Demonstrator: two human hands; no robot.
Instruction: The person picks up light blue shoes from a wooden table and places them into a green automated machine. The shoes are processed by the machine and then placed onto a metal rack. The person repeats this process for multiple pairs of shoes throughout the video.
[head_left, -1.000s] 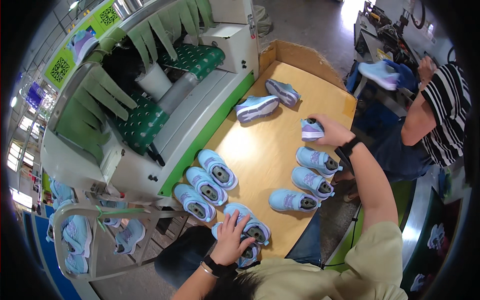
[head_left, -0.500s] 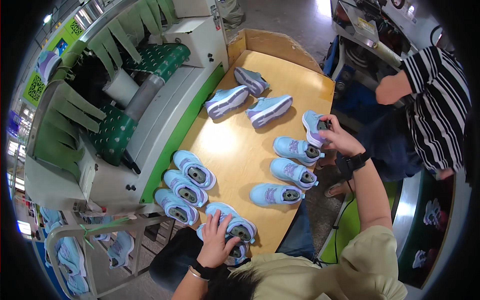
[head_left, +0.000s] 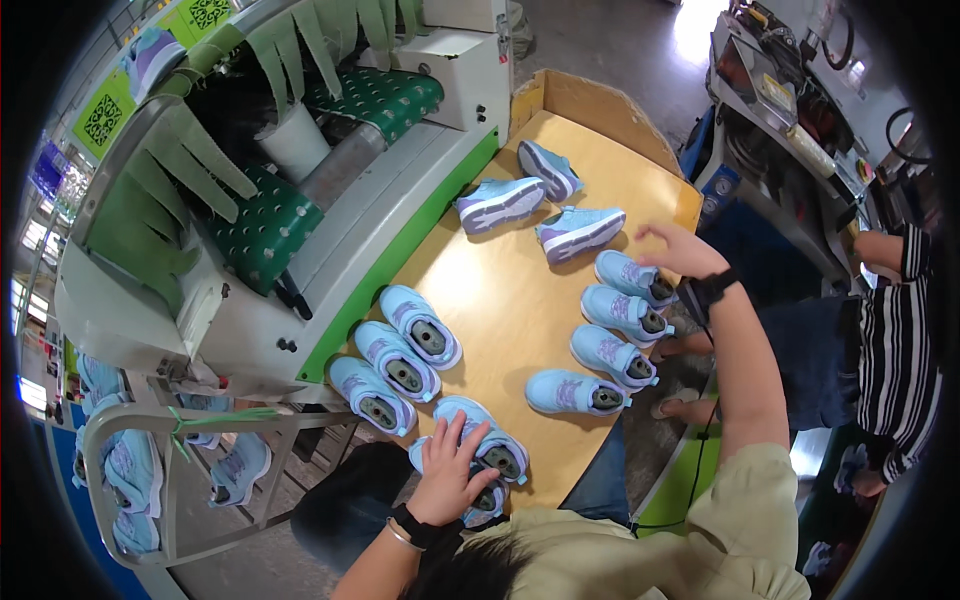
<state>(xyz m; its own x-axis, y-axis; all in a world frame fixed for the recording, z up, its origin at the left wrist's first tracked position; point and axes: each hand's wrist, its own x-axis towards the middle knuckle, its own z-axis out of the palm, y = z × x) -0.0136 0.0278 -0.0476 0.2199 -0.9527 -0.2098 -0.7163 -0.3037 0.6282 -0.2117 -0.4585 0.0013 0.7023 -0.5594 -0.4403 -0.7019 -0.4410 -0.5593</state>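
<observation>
Light-blue sneakers with purple trim, dark lasts inside them, stand on a wooden table (head_left: 490, 330). My left hand (head_left: 450, 485) lies with spread fingers over two sneakers at the near edge, touching the upper sneaker (head_left: 485, 440) and partly hiding the lower one. At the right edge several sneakers stand in a row. My right hand (head_left: 685, 252) is above the farthest row sneaker (head_left: 632, 274), fingers apart and holding nothing. Three upright sneakers (head_left: 400, 365) stand side by side at the left. Farther back, three sneakers (head_left: 580, 232) lie tipped on their sides.
Left of the table stands a machine with a green conveyor belt (head_left: 262, 225) and hanging cloth strips (head_left: 190, 150). A metal rack (head_left: 100, 425) holds more sneakers at lower left. A person in a striped top (head_left: 890, 340) stands at the right. A raised board (head_left: 600, 105) edges the table's far end.
My right hand has let go of the farthest sneaker in the right row, which now stands on the table, and has moved up and away from it. My left hand stays on the near sneakers.
</observation>
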